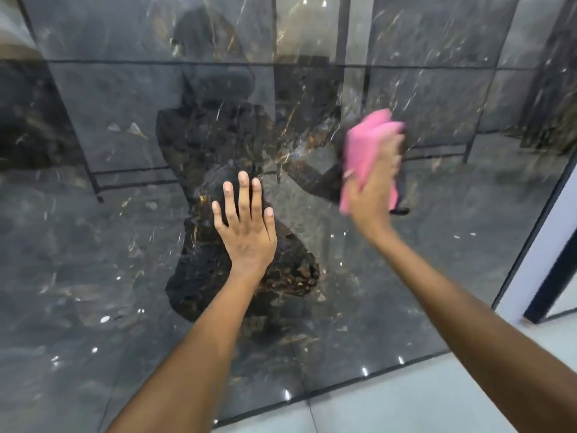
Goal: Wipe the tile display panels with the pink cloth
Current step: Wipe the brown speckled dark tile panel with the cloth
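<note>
a large glossy tile display panel of dark grey marble with gold and white veins [93,245] is filling almost the whole view, standing upright and reflecting the crouching person who is facing it. left of centre, the left hand [245,231] is lying flat against the panel with its fingers straight and spread wide, holding nothing and seemingly bracing the body. to the right and a little higher, the right hand [376,179] is pressing a crumpled pink cloth [367,142] onto the same panel; the cloth is sitting between palm and tile, bunched above and beside the fingers, and the hand is blurred, so whether the fingers are curling round the cloth or just pressing it flat is hard to tell. at the far right edge a white panel with a dark frame [530,254] is standing, and pale grey floor tiles [406,410] are showing along the bottom right.

judging from this, the bare left palm is likely leaving fresh smudges on the polished surface, undoing the wiping. the bunched cloth could also slip from the hand if the grip is loose during a fast stroke.
</note>
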Demonstrator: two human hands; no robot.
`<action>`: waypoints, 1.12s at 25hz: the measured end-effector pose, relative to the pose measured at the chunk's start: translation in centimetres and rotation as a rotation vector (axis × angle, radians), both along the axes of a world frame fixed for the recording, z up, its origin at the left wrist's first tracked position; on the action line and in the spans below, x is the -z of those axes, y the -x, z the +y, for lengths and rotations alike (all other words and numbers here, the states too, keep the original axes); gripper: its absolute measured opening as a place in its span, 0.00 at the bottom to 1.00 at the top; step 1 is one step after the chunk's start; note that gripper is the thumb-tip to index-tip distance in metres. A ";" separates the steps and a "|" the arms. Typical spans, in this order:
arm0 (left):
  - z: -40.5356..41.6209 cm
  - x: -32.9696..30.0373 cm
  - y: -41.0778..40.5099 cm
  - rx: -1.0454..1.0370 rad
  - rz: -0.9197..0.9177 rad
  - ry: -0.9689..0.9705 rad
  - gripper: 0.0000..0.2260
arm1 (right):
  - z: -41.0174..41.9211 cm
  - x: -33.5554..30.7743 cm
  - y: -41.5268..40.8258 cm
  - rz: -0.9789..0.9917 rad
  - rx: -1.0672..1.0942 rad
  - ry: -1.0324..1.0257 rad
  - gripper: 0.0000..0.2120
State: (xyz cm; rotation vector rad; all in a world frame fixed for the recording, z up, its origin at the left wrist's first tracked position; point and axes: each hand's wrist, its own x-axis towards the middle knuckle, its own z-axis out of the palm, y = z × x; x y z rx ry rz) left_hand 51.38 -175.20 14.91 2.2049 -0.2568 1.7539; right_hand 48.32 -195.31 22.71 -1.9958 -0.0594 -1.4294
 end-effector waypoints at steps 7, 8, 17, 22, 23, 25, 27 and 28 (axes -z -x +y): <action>3.4 -14.4 1.0 0.062 -0.040 -0.058 0.23 | -6.7 -6.6 0.3 -0.045 0.145 -0.141 0.32; 3.7 -15.0 0.5 0.027 -0.025 -0.107 0.24 | -7.8 -8.2 0.6 -0.023 0.152 -0.508 0.33; 3.6 -14.4 -0.8 0.003 -0.088 -0.114 0.24 | -0.7 -11.6 0.6 -0.023 -0.016 0.878 0.33; 3.6 -13.8 -1.2 -0.011 -0.109 -0.114 0.24 | -6.4 -12.4 1.0 -0.038 0.099 -0.327 0.33; 3.6 -13.9 -1.3 -0.015 -0.110 -0.114 0.24 | -4.2 -11.4 0.9 -0.046 0.138 -0.394 0.32; 3.7 -14.0 -1.3 -0.018 -0.107 -0.114 0.24 | 1.4 -8.2 0.8 -0.010 0.041 -0.169 0.29; 3.7 -13.9 -1.2 -0.004 -0.112 -0.123 0.24 | 4.9 -3.9 0.7 -0.001 -0.059 0.547 0.31; 3.7 -13.9 -1.2 0.004 -0.112 -0.136 0.24 | 4.3 -2.7 0.7 0.013 -0.047 0.840 0.33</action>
